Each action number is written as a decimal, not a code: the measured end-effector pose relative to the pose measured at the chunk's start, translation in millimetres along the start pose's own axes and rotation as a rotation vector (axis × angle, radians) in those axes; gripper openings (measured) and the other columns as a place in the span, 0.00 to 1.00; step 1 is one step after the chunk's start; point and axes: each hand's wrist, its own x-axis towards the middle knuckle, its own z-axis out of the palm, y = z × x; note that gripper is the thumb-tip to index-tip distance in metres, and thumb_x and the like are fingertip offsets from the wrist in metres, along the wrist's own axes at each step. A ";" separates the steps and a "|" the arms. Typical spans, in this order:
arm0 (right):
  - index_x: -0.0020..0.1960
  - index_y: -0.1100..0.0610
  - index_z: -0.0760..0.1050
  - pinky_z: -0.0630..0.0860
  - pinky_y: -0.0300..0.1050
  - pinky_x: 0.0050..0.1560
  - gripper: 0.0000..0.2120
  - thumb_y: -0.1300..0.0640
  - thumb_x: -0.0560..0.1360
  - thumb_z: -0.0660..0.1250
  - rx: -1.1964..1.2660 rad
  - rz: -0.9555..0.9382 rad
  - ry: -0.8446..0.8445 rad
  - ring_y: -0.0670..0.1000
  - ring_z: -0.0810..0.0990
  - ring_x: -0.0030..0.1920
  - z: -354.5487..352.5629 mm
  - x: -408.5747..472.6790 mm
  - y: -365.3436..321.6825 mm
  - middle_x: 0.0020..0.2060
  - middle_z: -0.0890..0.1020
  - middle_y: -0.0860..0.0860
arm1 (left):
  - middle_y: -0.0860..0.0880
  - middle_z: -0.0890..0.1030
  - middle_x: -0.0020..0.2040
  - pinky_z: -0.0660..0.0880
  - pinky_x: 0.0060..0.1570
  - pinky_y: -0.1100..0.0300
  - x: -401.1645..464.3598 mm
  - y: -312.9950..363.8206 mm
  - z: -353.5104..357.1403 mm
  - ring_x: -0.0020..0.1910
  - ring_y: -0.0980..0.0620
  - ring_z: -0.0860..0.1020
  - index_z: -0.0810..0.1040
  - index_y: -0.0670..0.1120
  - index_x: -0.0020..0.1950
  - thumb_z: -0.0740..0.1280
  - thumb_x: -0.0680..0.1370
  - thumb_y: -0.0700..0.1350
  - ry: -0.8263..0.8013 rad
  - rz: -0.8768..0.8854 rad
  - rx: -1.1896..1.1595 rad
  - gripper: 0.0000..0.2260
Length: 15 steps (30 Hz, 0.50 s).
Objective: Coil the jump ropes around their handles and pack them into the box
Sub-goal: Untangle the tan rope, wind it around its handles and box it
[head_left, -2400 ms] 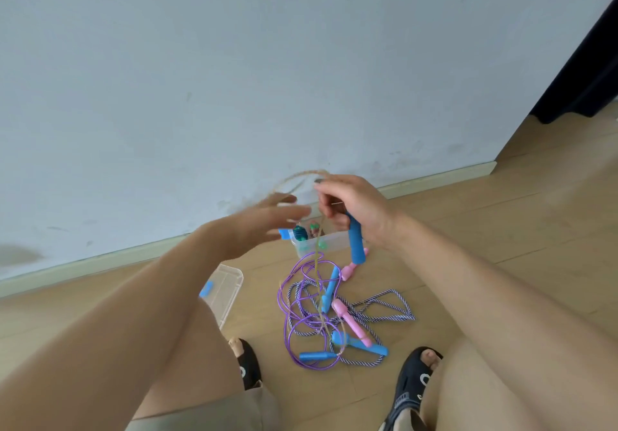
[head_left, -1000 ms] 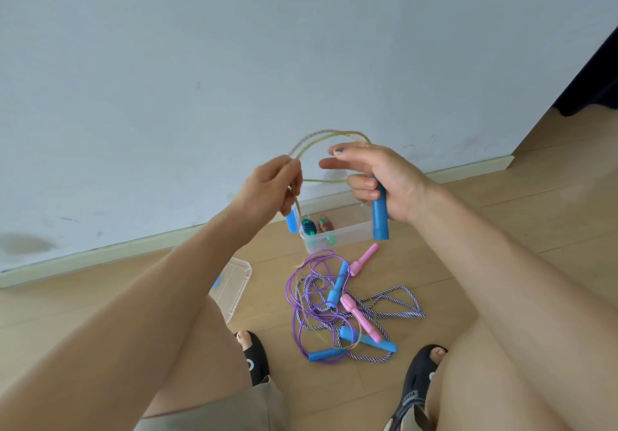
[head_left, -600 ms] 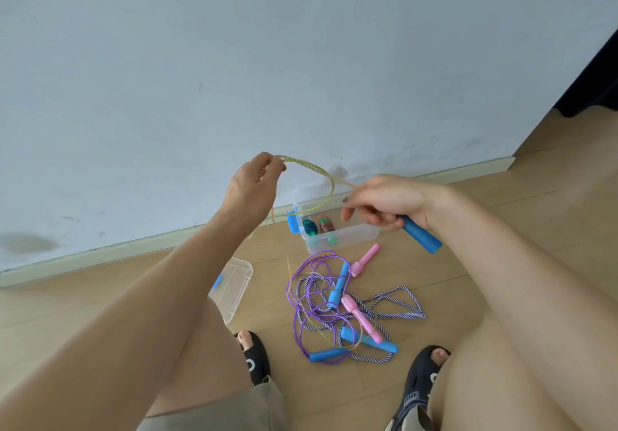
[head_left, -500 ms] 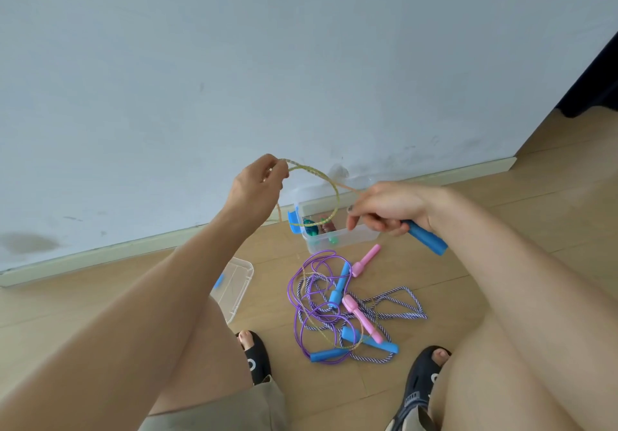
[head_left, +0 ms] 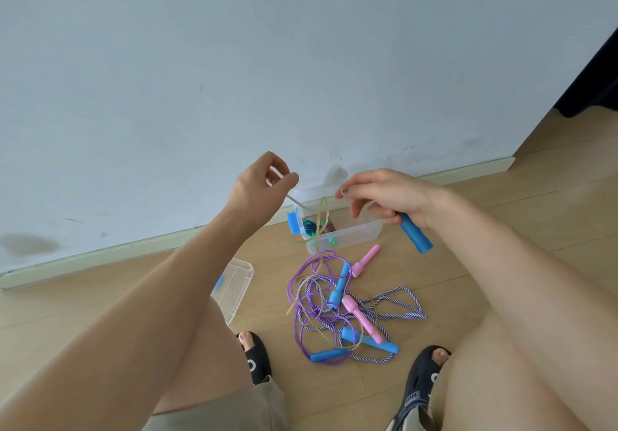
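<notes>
My right hand grips a blue jump-rope handle that points down and to the right. My left hand pinches that rope's yellowish cord, which hangs in a loop over the clear plastic box by the wall. The box holds a coiled rope with green and dark parts. On the floor below lies a tangle of ropes: a purple cord, a striped blue-white cord, pink handles and blue handles.
The box's clear lid lies on the floor at the left, beside my left knee. My feet in black sandals flank the tangle. A pale wall with a baseboard runs just behind the box.
My left hand has drawn the cord up and to the left, and the loop between the hands has dropped and shrunk. My right hand tipped the blue handle from upright to slanting right.
</notes>
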 end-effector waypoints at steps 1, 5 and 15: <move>0.56 0.60 0.79 0.55 0.36 0.21 0.09 0.58 0.81 0.63 0.075 -0.039 -0.003 0.46 0.59 0.22 0.6 -0.9 -2.1 0.39 0.82 0.54 | 0.53 0.78 0.42 0.71 0.37 0.58 -0.4 -2.8 0.3 0.35 0.54 0.73 0.75 0.55 0.46 0.69 0.75 0.55 -0.048 -0.003 0.019 0.06; 0.54 0.59 0.77 0.56 0.36 0.19 0.07 0.60 0.82 0.60 0.348 -0.170 0.005 0.44 0.59 0.21 1.4 -4.8 -11.8 0.45 0.84 0.55 | 0.51 0.78 0.44 0.70 0.37 0.60 -2.5 -11.0 4.0 0.38 0.55 0.74 0.76 0.56 0.50 0.74 0.72 0.55 -0.216 0.005 0.178 0.11; 0.47 0.59 0.78 0.55 0.38 0.22 0.08 0.55 0.79 0.64 0.321 -0.147 0.120 0.46 0.60 0.21 -7.7 -0.3 -8.1 0.37 0.81 0.53 | 0.54 0.69 0.28 0.65 0.32 0.58 -4.1 0.5 7.0 0.30 0.51 0.66 0.79 0.51 0.43 0.59 0.80 0.50 -0.097 0.006 0.193 0.11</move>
